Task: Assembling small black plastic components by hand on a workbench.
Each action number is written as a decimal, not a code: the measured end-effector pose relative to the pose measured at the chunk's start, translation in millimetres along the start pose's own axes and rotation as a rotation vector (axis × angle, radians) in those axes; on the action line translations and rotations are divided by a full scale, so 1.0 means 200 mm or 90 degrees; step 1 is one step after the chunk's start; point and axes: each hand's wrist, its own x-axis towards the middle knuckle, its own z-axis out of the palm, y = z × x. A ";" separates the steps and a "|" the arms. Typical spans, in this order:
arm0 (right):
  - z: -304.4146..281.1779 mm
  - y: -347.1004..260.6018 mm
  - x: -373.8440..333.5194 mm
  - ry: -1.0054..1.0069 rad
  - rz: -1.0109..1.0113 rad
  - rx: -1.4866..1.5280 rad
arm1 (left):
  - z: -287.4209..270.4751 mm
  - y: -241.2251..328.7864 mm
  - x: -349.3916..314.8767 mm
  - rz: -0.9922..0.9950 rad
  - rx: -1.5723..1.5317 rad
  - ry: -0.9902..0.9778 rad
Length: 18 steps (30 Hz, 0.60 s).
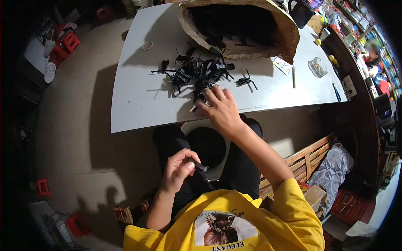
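Above my lap, my left hand (177, 170) is closed on a small dark plastic piece (199, 166), pinched between thumb and fingers. My right hand (222, 109) reaches over the table's near edge with its fingers apart and bent down at a black part (201, 97); whether they grip it is hidden. Just beyond the fingertips lies a loose pile of black plastic parts (196, 70) with thin rod-like legs. One similar black part (246, 80) lies apart, to the right of the pile.
A large open brown paper sack (292, 42) lies behind the pile on the white table (138, 98). Rightward are a stick (294, 77), a glass dish (319, 67) and a blue-handled tool (336, 92). A pale ring (147, 46) lies left. A wooden bench (307, 161) stands beside me.
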 end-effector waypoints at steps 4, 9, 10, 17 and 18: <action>0.04 0.06 0.07 -0.064 -0.085 -0.078 | -0.01 -0.04 0.04 -0.054 -0.136 0.053; 0.00 0.14 0.25 0.092 0.190 0.160 | 0.03 -0.08 0.12 -0.021 -0.184 0.055; -0.02 0.18 0.25 0.089 0.251 0.219 | 0.05 -0.08 0.15 -0.022 -0.186 0.052; -0.08 0.08 0.07 0.161 0.366 0.458 | 0.07 -0.07 0.30 0.002 -0.190 0.093; -0.08 0.04 0.01 0.126 0.332 0.440 | 0.08 -0.06 0.33 0.009 -0.172 0.110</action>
